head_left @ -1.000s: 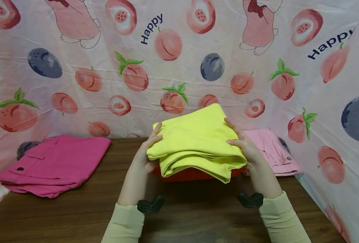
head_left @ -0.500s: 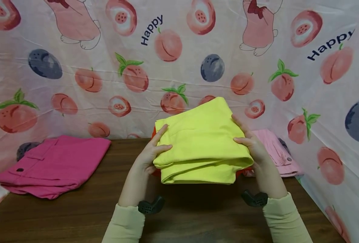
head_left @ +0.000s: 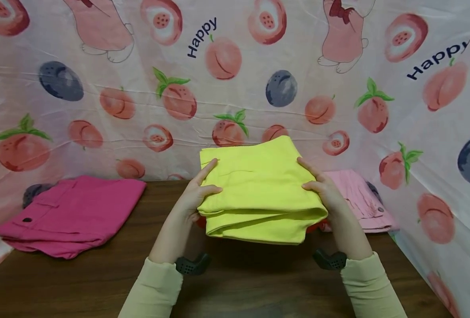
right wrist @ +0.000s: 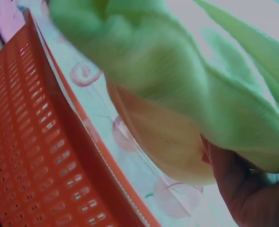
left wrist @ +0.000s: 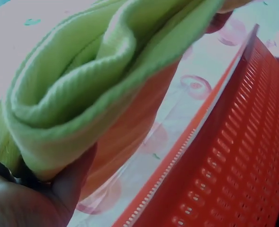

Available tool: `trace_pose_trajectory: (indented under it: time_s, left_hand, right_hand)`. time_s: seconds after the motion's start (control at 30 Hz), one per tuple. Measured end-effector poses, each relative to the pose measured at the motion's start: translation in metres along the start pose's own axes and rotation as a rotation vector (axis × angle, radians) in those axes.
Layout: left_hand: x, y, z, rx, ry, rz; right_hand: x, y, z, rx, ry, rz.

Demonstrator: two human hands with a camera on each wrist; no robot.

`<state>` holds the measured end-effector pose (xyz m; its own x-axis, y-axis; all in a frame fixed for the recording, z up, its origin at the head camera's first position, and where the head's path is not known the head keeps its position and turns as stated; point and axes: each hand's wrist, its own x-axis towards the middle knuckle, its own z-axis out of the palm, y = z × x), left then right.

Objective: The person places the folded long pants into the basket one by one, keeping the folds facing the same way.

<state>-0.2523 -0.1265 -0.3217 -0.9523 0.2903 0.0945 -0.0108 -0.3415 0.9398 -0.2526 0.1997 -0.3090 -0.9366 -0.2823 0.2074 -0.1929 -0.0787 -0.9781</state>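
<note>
1. Arms reaching forward; left hand (head_left: 192, 198) grips left edge of folded yellow garment (head_left: 259, 179), right hand (head_left: 327, 192) the right edge.
2. Garment held up, centre.
3. Red basket (left wrist: 238, 146) lower, behind it; contents hidden.

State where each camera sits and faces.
Head: on the head, facing forward and down at a folded yellow cloth garment; left hand, right hand, pale fabric sleeves show.
Left wrist: worn there, facing the garment's edge and perforated red plastic basket; part of left hand shows.
Right wrist: worn there, facing garment and basket; part of right hand shows.
Shared by wrist views: garment, basket.
</note>
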Motion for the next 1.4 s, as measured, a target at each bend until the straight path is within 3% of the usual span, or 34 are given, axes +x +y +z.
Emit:
trace_pose_trajectory:
  time_s: [0.2, 0.37, 0.7, 1.07, 1.4]
  left_hand:
    - [0.01, 0.006, 0.002, 0.142, 0.013, 0.003]
    - [0.017, 0.007, 0.002, 0.242, 0.014, 0.009]
    - [0.023, 0.017, 0.006, 0.14, -0.035, -0.037]
    - [0.034, 0.018, 0.007, 0.174, -0.014, -0.066]
    - [0.049, 0.008, 0.005, 0.198, 0.022, -0.088]
  right_hand:
    - [0.0, 0.005, -0.005, -0.044, 0.054, 0.076]
    - [0.001, 0.004, -0.008, -0.081, 0.071, 0.066]
    - [0.003, -0.006, -0.016, 0.074, 0.031, 0.109]
    - [0.013, -0.011, -0.024, -0.019, 0.016, 0.138]
    - [0.024, -0.003, -0.031, 0.013, -0.038, 0.199]
